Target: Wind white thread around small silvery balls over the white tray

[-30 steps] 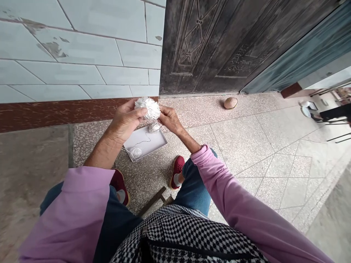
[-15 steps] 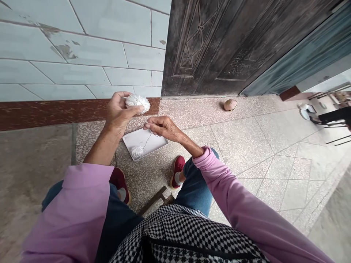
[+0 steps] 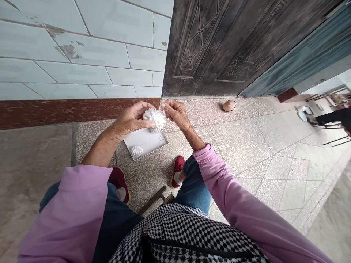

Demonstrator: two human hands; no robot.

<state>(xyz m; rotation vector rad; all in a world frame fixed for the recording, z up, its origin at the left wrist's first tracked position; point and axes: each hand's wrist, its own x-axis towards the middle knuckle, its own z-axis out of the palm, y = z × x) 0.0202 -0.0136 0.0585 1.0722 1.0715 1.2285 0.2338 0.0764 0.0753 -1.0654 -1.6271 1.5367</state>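
Note:
My left hand (image 3: 128, 120) is closed around a white ball of thread (image 3: 155, 118), held in the air above the floor. My right hand (image 3: 175, 111) is just right of the ball, its fingertips pinched on the thin white thread at the ball's upper edge. Below the hands lies a flat white tray (image 3: 149, 140) on the floor. A smaller white thread ball (image 3: 136, 151) rests in the tray's near-left part, and a loose strand trails across the tray.
I sit with red shoes (image 3: 177, 171) on a speckled stone floor (image 3: 246, 146). A tiled wall (image 3: 82, 54) and a dark metal door (image 3: 219, 44) stand ahead. A small round tan object (image 3: 229, 105) lies by the door. Chair legs (image 3: 334, 128) show far right.
My right hand rose from low over the tray up to the ball's right side. My left hand shifted the ball right and slightly down, back to meet it.

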